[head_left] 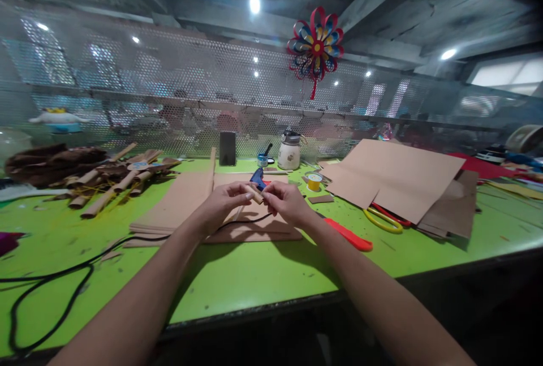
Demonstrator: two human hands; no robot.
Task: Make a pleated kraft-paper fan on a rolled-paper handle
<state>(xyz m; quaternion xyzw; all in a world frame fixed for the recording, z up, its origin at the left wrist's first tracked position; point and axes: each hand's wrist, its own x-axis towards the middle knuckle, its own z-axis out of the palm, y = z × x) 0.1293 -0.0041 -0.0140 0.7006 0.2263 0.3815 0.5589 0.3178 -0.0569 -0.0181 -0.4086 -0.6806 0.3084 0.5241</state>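
Observation:
A short piece of rolled brown cardboard (255,194) is held above the table between my two hands. My left hand (227,202) grips its left part with thumb and fingers. At its right end my right hand (285,201) pinches, fingers closed. Just behind the hands lies a blue glue gun (257,178), partly covered by them. Its black cord (148,237) seems to run left over the table. Beneath my hands are stacked brown cardboard sheets (165,202). A red-handled tool (350,235) lies beside my right forearm.
Cardboard tubes tied with yellow thread (127,176) lie at left. Large cardboard sheets (394,168) rest at right over yellow-handled scissors (384,222). Behind stand a white jug (289,152), a small blue jar (262,159) and a yellow spool (314,183). A pinwheel flower (317,47) hangs above.

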